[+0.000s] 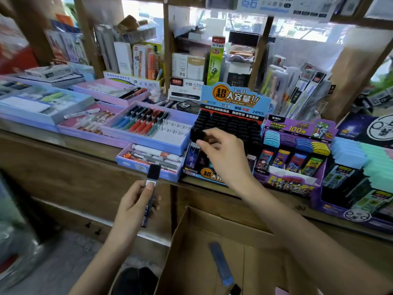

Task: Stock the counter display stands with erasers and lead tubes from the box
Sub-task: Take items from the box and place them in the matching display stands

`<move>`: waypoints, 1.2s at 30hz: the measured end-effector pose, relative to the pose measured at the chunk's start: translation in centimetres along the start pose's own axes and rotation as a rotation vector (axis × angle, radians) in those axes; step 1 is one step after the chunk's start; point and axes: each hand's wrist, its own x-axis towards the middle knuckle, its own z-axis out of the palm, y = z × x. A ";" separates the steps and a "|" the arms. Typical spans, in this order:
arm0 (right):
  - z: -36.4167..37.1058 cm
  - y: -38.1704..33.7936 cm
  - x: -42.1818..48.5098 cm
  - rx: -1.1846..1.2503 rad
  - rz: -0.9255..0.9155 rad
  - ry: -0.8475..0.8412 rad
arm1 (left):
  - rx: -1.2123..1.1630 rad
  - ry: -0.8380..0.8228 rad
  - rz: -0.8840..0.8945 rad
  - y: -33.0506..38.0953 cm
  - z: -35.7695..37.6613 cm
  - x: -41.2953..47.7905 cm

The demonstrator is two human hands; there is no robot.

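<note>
Tube [153,173] in the left hand [136,206] stands near upright, cap up, pinched between thumb and curled fingers. The stand [234,96] lies up and to its right, where the right hand [225,158], nearer, pinches a second tube [196,134] at the front-left corner. A third tube [221,262] lies in the box [212,226].

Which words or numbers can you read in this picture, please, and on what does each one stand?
"超大容量!!": header of the blue display stand
"24PCS": same header, lower right
"100": header of the purple display stand
"1120": white box behind the stands
"G-5": green box on the shelf
The print on the lead tube in the left hand and on the overhead sign is too blurred to read.
</note>
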 end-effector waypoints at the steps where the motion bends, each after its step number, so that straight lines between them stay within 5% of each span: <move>1: 0.3 0.1 0.0 -0.022 -0.013 0.005 | 0.003 0.002 0.002 0.0 -0.1 -0.1; 18: 1.6 1.8 1.3 -0.100 0.119 0.013 | -0.026 -0.040 -0.026 0.3 0.4 -0.7; 25: 0.5 0.1 0.4 -0.463 0.054 -0.110 | -0.065 -0.060 0.008 1.5 2.7 -0.2; 30: 0.0 -0.5 -2.9 0.173 0.202 -0.301 | -0.138 -0.127 0.028 2.5 5.2 0.4; 36: -1.7 0.0 -3.1 0.285 0.226 -0.208 | 0.007 -0.213 0.174 2.8 6.4 1.3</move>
